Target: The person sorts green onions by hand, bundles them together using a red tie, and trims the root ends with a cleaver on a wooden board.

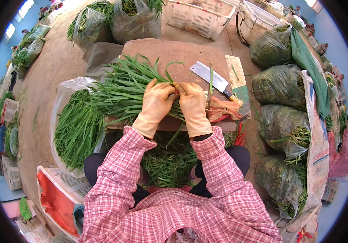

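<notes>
A large bunch of long flat green leaves, seemingly garlic chives (125, 88), lies across a low wooden board (174, 51), its pale stem ends to the right. My left hand (158, 101), in a cream rubber glove, rests over the bunch with its fingers gripping near the middle. My right hand (192, 101), gloved alike, grips just beside it; a bit of red tie shows between the fingertips. A cleaver (212, 77) with a black and yellow handle lies right of the hands, a loose leaf across its blade. Below it is a folded orange-red cloth (224, 110).
An open plastic bag of green leaves (78, 127) stands at the board's left. Red strips (239, 135) hang at its lower right. Filled bags (280, 85) line the right side. White crates (196, 18) stand beyond the board; another crate (67, 182) is at lower left. Cut leaves lie below.
</notes>
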Available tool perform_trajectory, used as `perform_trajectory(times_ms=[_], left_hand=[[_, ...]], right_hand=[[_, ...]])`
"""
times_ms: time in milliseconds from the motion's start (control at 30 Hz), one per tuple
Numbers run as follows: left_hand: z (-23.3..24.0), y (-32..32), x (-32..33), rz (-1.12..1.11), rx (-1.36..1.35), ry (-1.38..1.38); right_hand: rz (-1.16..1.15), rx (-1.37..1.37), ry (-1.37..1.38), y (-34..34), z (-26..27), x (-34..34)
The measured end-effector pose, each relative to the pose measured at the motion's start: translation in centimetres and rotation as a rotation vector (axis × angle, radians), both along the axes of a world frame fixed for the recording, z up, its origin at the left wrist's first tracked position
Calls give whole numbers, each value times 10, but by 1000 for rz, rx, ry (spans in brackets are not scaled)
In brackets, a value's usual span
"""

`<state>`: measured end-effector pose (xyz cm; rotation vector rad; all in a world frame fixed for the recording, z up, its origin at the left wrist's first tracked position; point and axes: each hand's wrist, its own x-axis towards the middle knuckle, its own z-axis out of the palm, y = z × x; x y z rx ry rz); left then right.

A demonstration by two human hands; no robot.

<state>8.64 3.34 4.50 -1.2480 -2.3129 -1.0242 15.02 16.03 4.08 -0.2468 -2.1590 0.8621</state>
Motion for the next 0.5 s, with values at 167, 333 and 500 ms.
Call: perform_trajectory(times_ms=[167, 333, 500], left_hand=[[6, -12, 17, -68, 43, 207], [0, -13, -9, -139, -94, -72], [-11, -4, -18, -137, -161, -144]], right_hand=[[39, -128, 10, 3, 3, 4], [161, -426, -311, 19, 23, -5], [58, -312, -528, 60, 28, -57]])
